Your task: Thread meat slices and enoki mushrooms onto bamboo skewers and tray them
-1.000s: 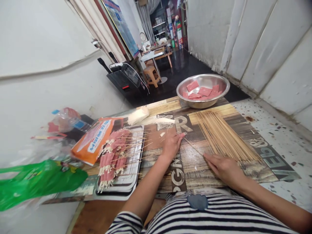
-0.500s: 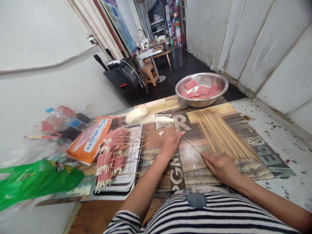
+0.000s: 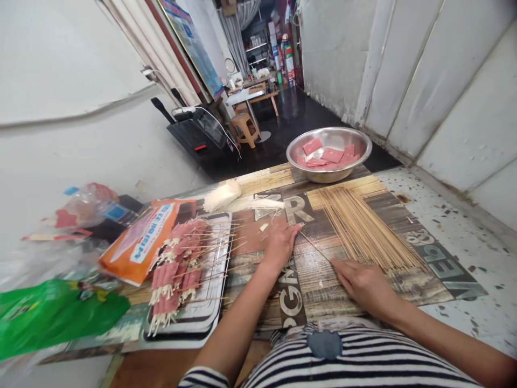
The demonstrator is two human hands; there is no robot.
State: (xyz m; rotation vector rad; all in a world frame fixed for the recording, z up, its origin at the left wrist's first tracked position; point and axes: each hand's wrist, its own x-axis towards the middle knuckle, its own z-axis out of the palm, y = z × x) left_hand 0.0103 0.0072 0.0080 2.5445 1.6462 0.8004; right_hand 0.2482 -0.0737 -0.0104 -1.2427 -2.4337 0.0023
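My left hand [image 3: 281, 241] is closed around a small meat roll [image 3: 298, 227], mostly covered by the fingers; pink and pale ends show at the fingertips. My right hand [image 3: 361, 281] pinches a thin bamboo skewer [image 3: 317, 245], which slants up toward the roll. Whether its tip is inside the roll is hard to see. Right of the hands lies a wide spread of loose skewers [image 3: 363, 229]. To the left, a tray [image 3: 214, 310] carries finished-looking skewers of pink meat rolls [image 3: 177, 269] with white mushroom ends. Enoki mushrooms [image 3: 223, 195] lie beyond my left hand.
A steel bowl [image 3: 329, 175] with pink meat slices stands at the table's far edge. An orange packet [image 3: 139, 242] lies beside the tray, and a green plastic bag [image 3: 60, 315] is at the near left. The patterned tabletop [image 3: 258, 275] runs under everything. Behind is a stool [image 3: 245, 129].
The view has shifted slightly, so the table things appear lower and further left. Both hands keep nearly the same pose, with the skewer still between them.
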